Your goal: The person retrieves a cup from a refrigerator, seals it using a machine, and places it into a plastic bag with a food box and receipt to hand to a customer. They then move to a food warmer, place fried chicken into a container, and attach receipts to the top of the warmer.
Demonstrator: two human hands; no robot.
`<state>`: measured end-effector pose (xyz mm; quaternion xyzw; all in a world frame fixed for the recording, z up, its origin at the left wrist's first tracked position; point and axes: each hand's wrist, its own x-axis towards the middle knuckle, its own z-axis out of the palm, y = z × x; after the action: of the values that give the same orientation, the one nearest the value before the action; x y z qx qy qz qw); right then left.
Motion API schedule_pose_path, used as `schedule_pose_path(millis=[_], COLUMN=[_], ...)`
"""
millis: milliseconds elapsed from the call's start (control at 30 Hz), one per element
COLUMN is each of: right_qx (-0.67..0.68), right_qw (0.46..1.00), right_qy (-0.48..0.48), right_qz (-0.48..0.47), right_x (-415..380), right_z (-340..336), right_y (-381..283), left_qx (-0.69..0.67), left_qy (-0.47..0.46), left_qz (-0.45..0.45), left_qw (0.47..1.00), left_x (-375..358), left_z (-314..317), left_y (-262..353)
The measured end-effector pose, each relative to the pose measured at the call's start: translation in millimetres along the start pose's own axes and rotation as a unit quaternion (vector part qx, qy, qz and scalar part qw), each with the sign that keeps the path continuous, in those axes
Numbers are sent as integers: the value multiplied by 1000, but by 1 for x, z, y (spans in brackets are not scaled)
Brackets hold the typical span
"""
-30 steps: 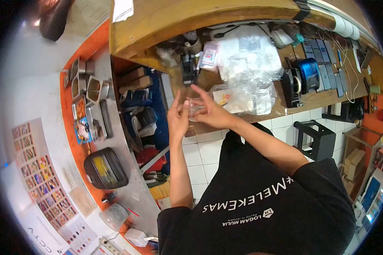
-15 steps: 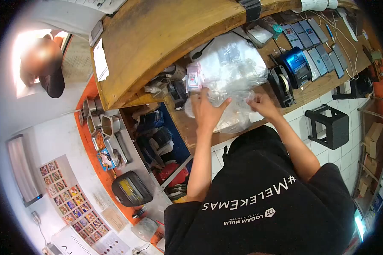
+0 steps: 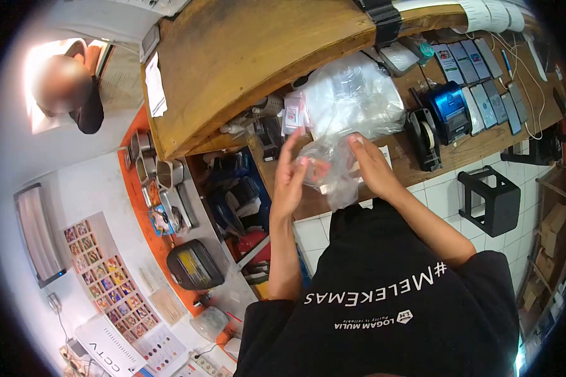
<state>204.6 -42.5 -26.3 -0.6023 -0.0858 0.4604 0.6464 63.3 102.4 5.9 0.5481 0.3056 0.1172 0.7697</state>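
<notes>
A clear plastic bag [image 3: 341, 182] hangs crumpled between my hands at the counter's near edge. My right hand [image 3: 372, 168] grips its upper right side, thumb pressed on the plastic. At the bag's left side is my left hand [image 3: 288, 183], fingers apart and thumb against the film. Reddish fingertips show through the plastic; whose hand they belong to I cannot make out. Just beyond lies a stack of clear plastic bags [image 3: 358, 100], with small pink-and-white packets [image 3: 294, 115] left of it.
Right of the bags stand a black tape dispenser [image 3: 423, 139] and a blue-and-black device [image 3: 449, 113]. Several phones [image 3: 481, 88] lie in rows with cables. A raised wooden shelf [image 3: 245, 56] curves along the far side. A black stool [image 3: 492, 198] stands right. Another person [image 3: 63, 88] is at upper left.
The clear bag has been lifted off the stack and drawn toward my body, bunched between my hands. My right hand has moved left and closed on it; my left has drawn back slightly.
</notes>
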Motion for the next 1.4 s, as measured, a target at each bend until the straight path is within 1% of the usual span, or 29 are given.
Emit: schedule_pose_path(millis=[67,100,167,267,300,367,400,467,500,533,600,667,700,733,767,800,833,867,900,933,1000,1033,1100,1133,1200,1233,1333,1367,1400], right_qx=[-150,-153,50,50,48,114,108,273,268,261,89,-158,-189,-391,-625,-811,-812,-773,-720,-717,-621,-619,-688,-687,-790,-789,-780,-661,-509], right_qw=[987,987,995,994,995,986,987,930,916,924,925,955,972,905,770,579,578,610,639,644,768,770,709,711,600,600,606,688,739], right_qy=[-35,-39,-69,-88,-88,-108,-104,-221,-272,-255,-329,-242,-139,-11,11,34,35,125,210,204,140,136,127,129,124,130,136,186,224], right_qz=[-42,-38,47,-30,-28,58,61,104,123,119,167,73,-27,-169,-128,-76,-78,-123,-169,-173,-71,-74,-82,-82,-23,-22,-76,-234,-381], right_x=[2,-1,-4,-2,-3,-7,-10,-9,0,16,64,121,167,232,259,278,297,314,337,329,300,308,314,309,297,300,304,285,258], right_z=[-2,1,11,10,8,1,3,3,-9,-27,-68,-111,-140,-183,-194,-202,-214,-226,-233,-226,-206,-214,-228,-227,-229,-235,-255,-252,-244], right_y=[-1,-7,-19,-12,-14,-27,-32,-45,-43,-51,-73,-76,-48,-12,-19,-24,-8,17,39,28,-12,-7,-9,-11,-26,-24,-17,-23,-32], left_qx=[226,222,424,384,381,292,285,101,84,68,89,49,-2,-53,-30,-31,-73,-112,-103,-99,-5,0,-61,-122,-173,-153,-151,-200,-249], left_qy=[-67,-62,-36,57,57,56,54,29,8,-14,-10,-18,-34,-47,-11,-12,-10,-7,62,69,96,84,81,76,82,81,40,27,17], left_qz=[59,57,159,113,112,-36,-38,83,79,74,-12,-15,-17,-20,-16,-12,-2,10,32,34,17,58,54,48,45,41,43,26,8], left_qw=[970,971,891,915,916,954,956,991,993,995,996,999,999,997,999,999,997,994,992,992,995,995,993,988,981,984,987,979,968], left_x=[-4,-7,-9,-9,-11,-14,-15,-6,-7,-9,-13,-15,-16,-17,-20,-18,-17,-15,-13,-14,-17,-14,-11,-10,-1,3,10,14,16], left_z=[16,27,43,34,30,28,20,10,3,-4,5,-14,-23,-26,-13,-5,1,4,1,-6,-21,-10,-13,-16,-20,-21,-31,-33,-37], left_y=[0,2,8,2,3,20,11,-14,-16,-15,12,5,0,-4,5,12,18,19,14,9,4,11,9,7,7,8,-3,-5,-9])
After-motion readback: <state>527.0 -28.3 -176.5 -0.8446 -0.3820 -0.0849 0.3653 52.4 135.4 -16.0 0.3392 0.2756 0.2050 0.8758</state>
